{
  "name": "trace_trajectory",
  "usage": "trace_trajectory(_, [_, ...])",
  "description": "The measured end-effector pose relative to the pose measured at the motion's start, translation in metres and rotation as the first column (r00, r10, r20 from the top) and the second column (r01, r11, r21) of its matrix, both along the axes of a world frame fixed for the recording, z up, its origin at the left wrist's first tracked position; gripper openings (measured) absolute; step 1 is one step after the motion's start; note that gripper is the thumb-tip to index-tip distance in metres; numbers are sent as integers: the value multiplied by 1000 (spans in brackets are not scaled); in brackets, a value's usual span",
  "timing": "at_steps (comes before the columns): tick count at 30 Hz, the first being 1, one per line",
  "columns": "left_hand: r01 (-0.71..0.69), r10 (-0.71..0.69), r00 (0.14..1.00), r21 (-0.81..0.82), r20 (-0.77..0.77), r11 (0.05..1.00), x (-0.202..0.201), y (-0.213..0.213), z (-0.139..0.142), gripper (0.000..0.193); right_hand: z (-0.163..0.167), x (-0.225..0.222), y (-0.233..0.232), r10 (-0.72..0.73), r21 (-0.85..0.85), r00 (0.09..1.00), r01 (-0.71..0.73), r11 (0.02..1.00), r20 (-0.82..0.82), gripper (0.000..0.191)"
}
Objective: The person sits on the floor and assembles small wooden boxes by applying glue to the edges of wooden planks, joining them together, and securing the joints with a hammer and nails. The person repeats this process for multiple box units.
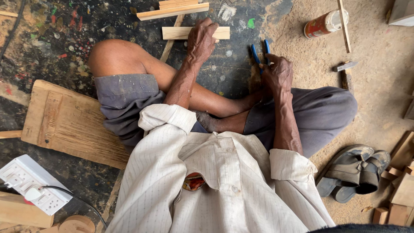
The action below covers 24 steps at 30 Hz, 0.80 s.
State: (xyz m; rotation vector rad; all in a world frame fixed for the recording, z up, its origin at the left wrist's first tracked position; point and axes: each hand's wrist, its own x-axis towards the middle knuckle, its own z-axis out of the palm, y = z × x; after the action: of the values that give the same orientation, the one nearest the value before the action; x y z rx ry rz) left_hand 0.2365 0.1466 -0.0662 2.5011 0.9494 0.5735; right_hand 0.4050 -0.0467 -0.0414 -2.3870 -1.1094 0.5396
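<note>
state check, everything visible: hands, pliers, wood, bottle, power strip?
left hand: resting on the small wood piece
right hand: gripping blue-handled pliers
pliers: handles up
glue bottle: lying on its side
power strip: one plug in
sandals: off, paired on floor

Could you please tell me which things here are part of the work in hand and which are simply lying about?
In hand:
left hand on small wood block
right hand holding blue-handled pliers

Lying about:
sandals
power strip
orange can
hammer
wooden board
</note>
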Motion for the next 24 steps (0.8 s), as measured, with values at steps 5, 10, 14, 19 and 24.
trace_trajectory(5, [-19,22,999,43,-47,999,-9,0,-10,40,0,0,3,-60,-27,994,58,998,-91,40])
trace_trajectory(10, [30,-29,999,44,-25,999,-5,-2,-8,38,6,2,4,-157,-69,973,147,987,-168,41])
trace_trajectory(14, [106,-108,994,50,32,993,4,-5,-5,42,5,2,0,-161,-52,977,155,987,-138,42])
trace_trajectory(19, [50,-57,994,73,97,996,16,9,1,28,-5,4,-10,-225,-52,961,219,974,-159,42])
trace_trajectory(24, [5,-10,989,31,144,1000,53,36,15,36,-9,0,-14,-220,-76,966,211,975,-139,41])
